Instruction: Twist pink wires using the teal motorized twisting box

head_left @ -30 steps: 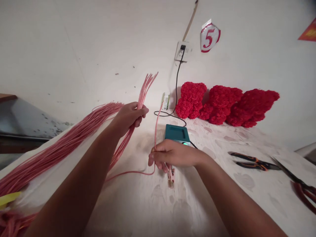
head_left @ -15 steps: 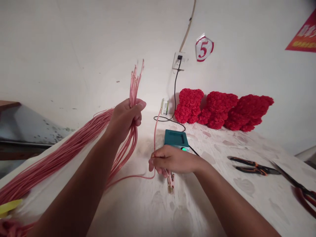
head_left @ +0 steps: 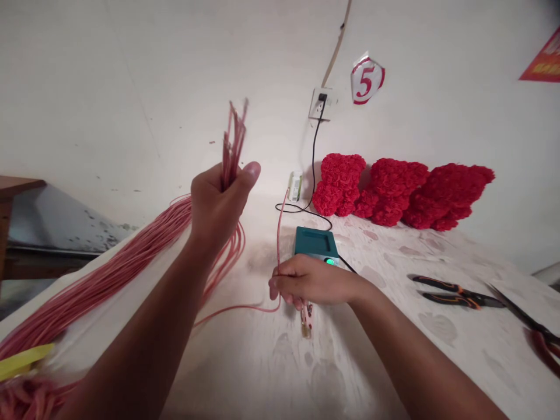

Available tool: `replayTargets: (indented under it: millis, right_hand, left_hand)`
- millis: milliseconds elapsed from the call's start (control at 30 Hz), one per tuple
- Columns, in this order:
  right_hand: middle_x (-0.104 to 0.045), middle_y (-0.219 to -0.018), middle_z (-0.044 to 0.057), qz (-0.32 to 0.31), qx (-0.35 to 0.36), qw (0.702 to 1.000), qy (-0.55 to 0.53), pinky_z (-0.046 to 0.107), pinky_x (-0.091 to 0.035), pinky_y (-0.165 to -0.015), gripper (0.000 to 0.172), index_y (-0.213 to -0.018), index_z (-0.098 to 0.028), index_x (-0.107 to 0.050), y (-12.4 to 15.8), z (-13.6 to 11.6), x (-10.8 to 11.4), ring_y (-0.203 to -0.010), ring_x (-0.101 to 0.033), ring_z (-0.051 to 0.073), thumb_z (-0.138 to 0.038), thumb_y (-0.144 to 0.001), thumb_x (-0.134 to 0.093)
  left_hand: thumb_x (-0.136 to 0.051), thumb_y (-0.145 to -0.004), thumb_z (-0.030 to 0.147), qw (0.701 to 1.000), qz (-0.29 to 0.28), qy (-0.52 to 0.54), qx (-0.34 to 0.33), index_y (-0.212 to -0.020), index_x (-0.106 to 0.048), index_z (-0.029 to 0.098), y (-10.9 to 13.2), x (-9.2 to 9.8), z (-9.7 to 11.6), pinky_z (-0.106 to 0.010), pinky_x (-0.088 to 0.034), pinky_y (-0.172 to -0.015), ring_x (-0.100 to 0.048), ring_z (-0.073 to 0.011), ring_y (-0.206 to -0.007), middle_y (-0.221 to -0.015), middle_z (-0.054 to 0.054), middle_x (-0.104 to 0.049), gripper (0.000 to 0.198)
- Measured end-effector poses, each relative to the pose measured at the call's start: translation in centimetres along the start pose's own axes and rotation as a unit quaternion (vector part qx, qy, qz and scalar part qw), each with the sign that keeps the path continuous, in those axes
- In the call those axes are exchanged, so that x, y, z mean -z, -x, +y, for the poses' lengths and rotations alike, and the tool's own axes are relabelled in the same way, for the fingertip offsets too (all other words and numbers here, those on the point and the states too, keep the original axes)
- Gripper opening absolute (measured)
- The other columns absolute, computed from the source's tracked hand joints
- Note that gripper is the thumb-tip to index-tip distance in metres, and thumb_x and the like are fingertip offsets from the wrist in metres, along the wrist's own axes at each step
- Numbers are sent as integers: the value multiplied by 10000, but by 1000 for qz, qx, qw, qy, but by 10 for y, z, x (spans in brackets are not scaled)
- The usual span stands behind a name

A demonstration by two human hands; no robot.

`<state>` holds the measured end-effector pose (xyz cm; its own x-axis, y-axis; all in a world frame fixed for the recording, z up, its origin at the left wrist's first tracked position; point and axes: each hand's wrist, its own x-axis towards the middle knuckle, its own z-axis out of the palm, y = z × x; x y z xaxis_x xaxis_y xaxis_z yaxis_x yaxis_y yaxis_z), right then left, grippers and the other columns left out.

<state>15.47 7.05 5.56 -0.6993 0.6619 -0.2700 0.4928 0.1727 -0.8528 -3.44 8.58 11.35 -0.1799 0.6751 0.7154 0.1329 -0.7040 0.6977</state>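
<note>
My left hand (head_left: 221,201) is closed around a bundle of pink wires (head_left: 234,143), whose tips stick up above the fist. Their lengths loop down below it. Between thumb and fingers, my right hand (head_left: 306,280) pinches a single pink wire (head_left: 279,233) that stands upright and trails left across the table. Under the right palm, a small metallic piece with pink wire ends (head_left: 306,324) shows in part; its kind is unclear. Just behind that hand sits a teal box (head_left: 315,240) with a lit green button. A thick hank of pink wires (head_left: 109,274) lies along the left side.
Three red rose-covered figures (head_left: 339,184) stand by the wall. Orange-black pliers (head_left: 459,293) and dark-red-handled scissors (head_left: 540,338) lie at right. A black cable (head_left: 315,151) runs from the outlet. A small box (head_left: 295,186) stands behind. Yellow strip (head_left: 26,359) at lower left.
My left hand has turned and tilted its wire bundle a little to the left, the thumb now pointing up. My right hand keeps its pinch on the single wire. The view has shifted slightly.
</note>
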Motion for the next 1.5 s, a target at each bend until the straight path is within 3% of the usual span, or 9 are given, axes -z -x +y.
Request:
replayTargets:
  millis: [100,267,367,500,633,800,933,1167,1500]
  right_hand:
    - [-591,-707,-12,3,-1,1000,3,185,-486,-466,282,-863,-155,-698,1,-2,0,-543,-585,92,-343,-961,-512]
    - [-591,-715,-18,-3,-1,1000,-3,190,-496,-465,199,-886,-162,-693,3,-3,1,-545,-591,96,-273,-922,-531]
    - [-588,-716,-25,8,12,1000,-11,191,-490,-475,180,-945,-171,-693,4,-2,3,-531,-584,89,-249,-919,-533]
    - [-601,-718,-21,52,39,998,-13,194,-479,-519,190,-949,-167,-694,3,0,6,-546,-584,85,-262,-942,-530]
    - [-602,-721,-17,52,44,998,-8,198,-470,-531,178,-947,-162,-683,4,-1,7,-567,-590,92,-237,-942,-522]
    - [-598,-721,-18,51,35,998,3,193,-462,-528,170,-933,-161,-676,5,-3,7,-569,-590,93,-220,-930,-516]
    - [-596,-720,-17,50,41,998,2,196,-454,-522,171,-933,-154,-675,4,-1,8,-560,-583,92,-220,-920,-518]
    - [-605,-722,-12,38,36,998,25,193,-429,-506,185,-880,-147,-689,3,0,9,-554,-588,92,-214,-901,-518]
    - [-616,-721,5,40,48,997,42,204,-434,-496,190,-816,-152,-653,1,0,9,-564,-598,109,-267,-914,-537]
  left_hand:
    - [-697,-870,316,991,30,-112,-64,-534,-287,200,5,0,-22,-262,-191,-446,-243,-73,-474,-501,64,-256,543]
    - [-563,-923,367,989,-88,-102,59,-536,-437,195,5,0,-69,-243,-326,-484,-407,-92,-478,-483,32,-438,441]
    - [-505,-924,401,976,-164,-96,110,-528,-425,203,8,-1,-92,-245,-401,-502,-472,-105,-469,-494,11,-498,450]
    - [-511,-928,477,946,-240,-140,167,-531,-504,190,16,-1,-111,-260,-462,-556,-566,-138,-512,-506,-16,-570,490]
    - [-642,-892,467,906,-303,-230,186,-729,-660,155,27,0,-134,-265,-481,-583,-629,-164,-617,-643,-10,-662,352]
    - [-674,-939,381,841,-329,-391,177,-975,-671,135,33,8,-160,-374,-563,-798,-671,-189,-841,-909,-31,-691,249]
    - [-629,-976,382,790,-298,-505,180,-1222,-621,158,29,20,-161,-442,-565,-892,-670,-226,-993,-1125,-84,-676,333]
    - [-618,-974,392,705,-289,-617,197,-1357,-547,172,20,44,-146,-530,-500,-1007,-590,-295,-1197,-1326,-125,-593,447]
    - [-689,-885,348,598,-411,-641,252,-1423,-469,136,38,102,-103,-480,-516,-942,-609,-310,-1135,-1278,-159,-601,618]
